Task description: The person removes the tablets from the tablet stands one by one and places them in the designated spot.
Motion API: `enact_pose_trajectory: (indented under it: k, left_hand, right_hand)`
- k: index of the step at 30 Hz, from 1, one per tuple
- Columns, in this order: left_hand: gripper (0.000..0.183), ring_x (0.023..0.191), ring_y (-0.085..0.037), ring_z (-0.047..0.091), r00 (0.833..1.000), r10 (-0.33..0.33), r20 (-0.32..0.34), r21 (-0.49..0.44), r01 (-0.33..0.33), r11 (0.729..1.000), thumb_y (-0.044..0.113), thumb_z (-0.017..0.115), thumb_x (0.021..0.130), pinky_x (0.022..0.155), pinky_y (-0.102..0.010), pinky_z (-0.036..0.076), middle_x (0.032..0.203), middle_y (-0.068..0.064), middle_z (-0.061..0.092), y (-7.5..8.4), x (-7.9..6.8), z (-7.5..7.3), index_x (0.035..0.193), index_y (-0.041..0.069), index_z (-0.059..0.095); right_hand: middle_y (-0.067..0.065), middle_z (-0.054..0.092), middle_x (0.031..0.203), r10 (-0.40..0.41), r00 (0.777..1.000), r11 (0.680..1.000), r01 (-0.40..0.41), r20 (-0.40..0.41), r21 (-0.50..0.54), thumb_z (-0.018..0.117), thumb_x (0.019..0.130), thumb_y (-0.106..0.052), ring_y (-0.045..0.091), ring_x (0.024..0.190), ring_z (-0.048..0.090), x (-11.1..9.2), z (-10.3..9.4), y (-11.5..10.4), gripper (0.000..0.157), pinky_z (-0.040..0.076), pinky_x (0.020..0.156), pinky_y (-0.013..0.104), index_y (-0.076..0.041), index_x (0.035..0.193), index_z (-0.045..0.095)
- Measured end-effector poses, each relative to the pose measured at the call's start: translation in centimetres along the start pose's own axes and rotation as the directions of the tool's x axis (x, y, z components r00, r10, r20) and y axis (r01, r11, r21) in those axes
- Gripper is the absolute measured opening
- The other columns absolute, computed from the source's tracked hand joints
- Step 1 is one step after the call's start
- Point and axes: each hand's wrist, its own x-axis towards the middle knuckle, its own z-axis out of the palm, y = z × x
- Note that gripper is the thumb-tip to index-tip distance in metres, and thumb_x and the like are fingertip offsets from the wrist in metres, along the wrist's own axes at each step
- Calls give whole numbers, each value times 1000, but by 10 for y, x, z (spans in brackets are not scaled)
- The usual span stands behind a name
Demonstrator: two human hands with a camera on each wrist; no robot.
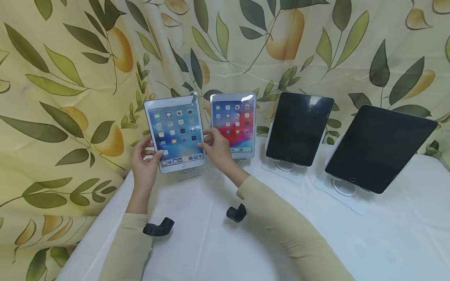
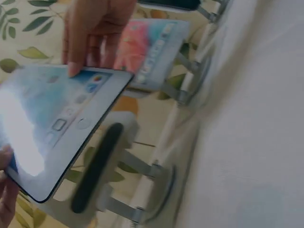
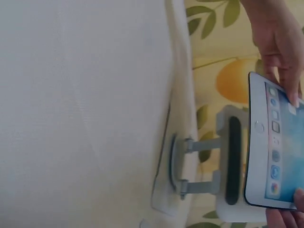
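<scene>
A white tablet point(image 1: 177, 132) with a lit home screen is held by its two long edges, upright and slightly tilted. My left hand point(image 1: 145, 158) pinches its left edge, the thumb over the front near the lower corner. My right hand point(image 1: 218, 147) pinches the right edge, thumb on the front. In the left wrist view, the tablet point(image 2: 52, 114) stands apart from the lip of a white stand point(image 2: 123, 128) with a dark pad. The right wrist view shows the same stand point(image 3: 232, 161) close behind the tablet point(image 3: 258, 147). A small tag point(image 1: 194, 97) sticks at its top right corner.
A second lit tablet point(image 1: 237, 121) stands just right of my right hand. Two dark-screened tablets, one upright point(image 1: 299, 128) and one larger-looking point(image 1: 379, 148), rest on stands further right. A white cloth point(image 1: 197, 242) covers the table; a leaf-patterned curtain point(image 1: 225, 74) hangs behind.
</scene>
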Motion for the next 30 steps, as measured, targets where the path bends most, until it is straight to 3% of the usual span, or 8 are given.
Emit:
enact_pose_trajectory:
  k: [6,9,13,19,26,30]
  left_hand:
    - [67,79,-7,52,980,-17,201,11,16,1000,-9,67,81,64,-11,47,104,2,45,18,0,-12,141,10,43]
    - [77,76,-4,55,950,-9,312,-20,16,1000,-14,66,78,61,-14,52,104,-1,43,24,1,-18,145,9,36]
    - [90,76,-4,57,896,-14,443,-56,43,998,-17,66,76,58,-24,56,107,-5,41,28,1,-23,150,14,25]
    - [97,80,-7,58,844,-63,532,6,71,997,-12,69,76,61,-30,57,112,-9,40,32,-2,-24,152,24,20]
    - [95,77,-10,57,811,-70,581,40,58,998,-12,71,74,59,-31,57,110,-13,40,35,-4,-21,151,17,22]
    - [94,78,-12,57,777,-100,621,68,74,995,-11,71,75,60,-31,57,112,-17,41,39,-6,-18,150,14,20]
  right_hand:
    - [7,58,98,48,993,998,-53,106,39,70,85,-9,19,83,54,-6,-18,-6,49,55,68,24,-10,129,47]
    - [9,58,98,27,987,996,-41,160,81,71,84,-7,21,82,53,-10,-28,-5,55,57,66,29,-12,132,45]
    - [13,57,101,-2,969,988,-36,246,151,71,83,-3,24,85,59,-18,-41,-4,61,58,65,36,-11,135,41]
    - [16,54,108,21,948,977,-87,318,194,70,82,0,29,90,64,-33,-53,-4,65,58,63,38,-10,137,36]
    - [16,56,109,107,957,965,-165,270,201,73,80,-4,26,85,66,-55,-60,-8,67,57,60,39,-11,136,37]
    - [16,59,108,170,954,957,-220,247,191,74,80,-4,25,85,66,-67,-62,-11,68,57,59,39,-11,136,36]
